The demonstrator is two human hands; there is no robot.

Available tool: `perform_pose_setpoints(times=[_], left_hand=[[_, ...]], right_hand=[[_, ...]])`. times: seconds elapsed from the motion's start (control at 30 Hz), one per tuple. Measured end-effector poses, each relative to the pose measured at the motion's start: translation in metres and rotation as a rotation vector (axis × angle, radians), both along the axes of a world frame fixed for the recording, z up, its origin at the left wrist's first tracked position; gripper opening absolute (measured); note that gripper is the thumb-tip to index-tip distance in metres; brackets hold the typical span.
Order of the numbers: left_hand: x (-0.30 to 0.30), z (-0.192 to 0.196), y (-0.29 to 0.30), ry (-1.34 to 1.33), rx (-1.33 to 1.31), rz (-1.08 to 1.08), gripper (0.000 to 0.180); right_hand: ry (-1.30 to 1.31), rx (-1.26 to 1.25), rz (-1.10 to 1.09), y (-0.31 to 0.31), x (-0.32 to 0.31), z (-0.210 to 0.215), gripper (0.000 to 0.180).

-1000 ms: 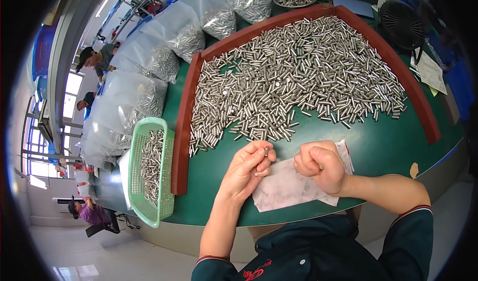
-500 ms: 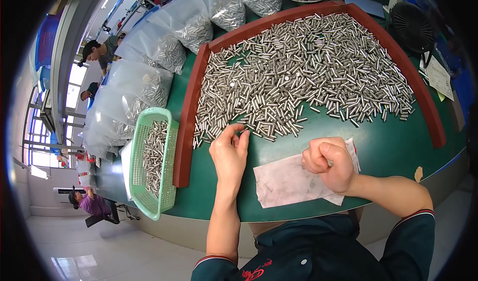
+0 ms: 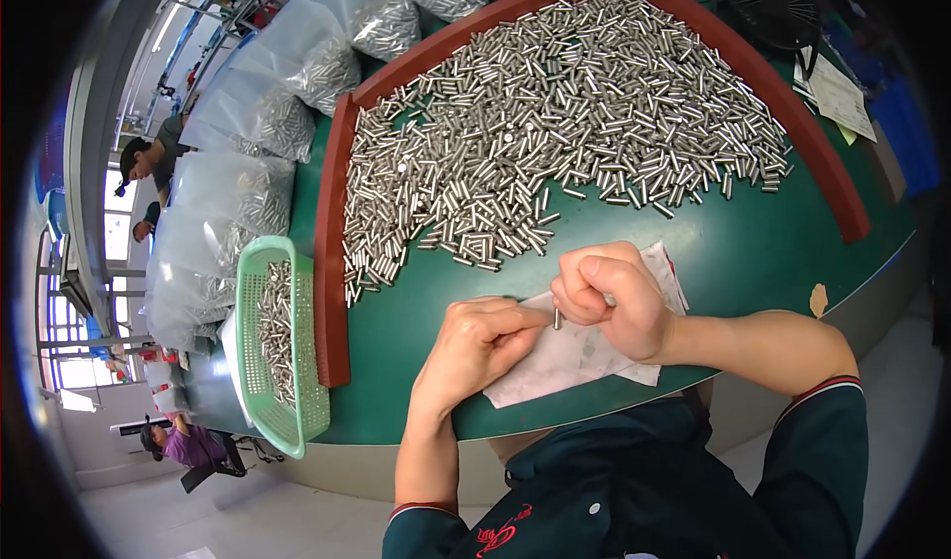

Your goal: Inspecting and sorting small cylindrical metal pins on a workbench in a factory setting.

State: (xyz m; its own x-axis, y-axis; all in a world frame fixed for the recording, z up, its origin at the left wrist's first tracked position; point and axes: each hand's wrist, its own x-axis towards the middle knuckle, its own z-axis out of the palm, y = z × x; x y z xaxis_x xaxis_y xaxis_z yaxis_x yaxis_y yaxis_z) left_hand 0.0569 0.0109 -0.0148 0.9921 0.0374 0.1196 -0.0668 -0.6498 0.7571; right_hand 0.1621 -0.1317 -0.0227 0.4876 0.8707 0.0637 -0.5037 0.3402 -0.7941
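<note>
A small shiny metal pin (image 3: 557, 319) sticks down from the curled fingers of my right hand (image 3: 619, 302), which is closed in a fist over the cloth. What else lies inside that fist is hidden. My left hand (image 3: 477, 349) has its thumb and forefinger drawn together, with fingertips right beside the pin; whether they hold anything, I cannot make out. Beneath both hands lies a stained whitish cloth (image 3: 530, 376). Beyond them, a large heap of similar metal pins (image 3: 565, 123) spreads over the green table (image 3: 426, 306).
A dark red raised border (image 3: 335, 262) walls in the heap. To its left stands a green plastic basket (image 3: 312, 420) with pins inside. Several clear bags of pins (image 3: 322, 69) line the far left. A black fan (image 3: 768, 4) and papers (image 3: 837, 99) sit far right. Other people are in the background.
My left hand has come back from the heap's near edge to meet my right hand. A pin now shows below the right fist. The whole view has shifted slightly.
</note>
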Motion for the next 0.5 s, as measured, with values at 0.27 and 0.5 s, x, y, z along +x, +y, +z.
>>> perform_pose_setpoints(times=[0.27,0.5], left_hand=[[0.004,0.003,-0.022,0.172,0.049,0.164,0.013],[0.004,-0.007,-0.022,0.099,0.037,0.193,0.007]], right_hand=[[-0.041,-0.011,-0.033,-0.004,0.002,0.001,0.031],[0.053,0.016,-0.03,-0.005,0.007,0.001,0.032]])
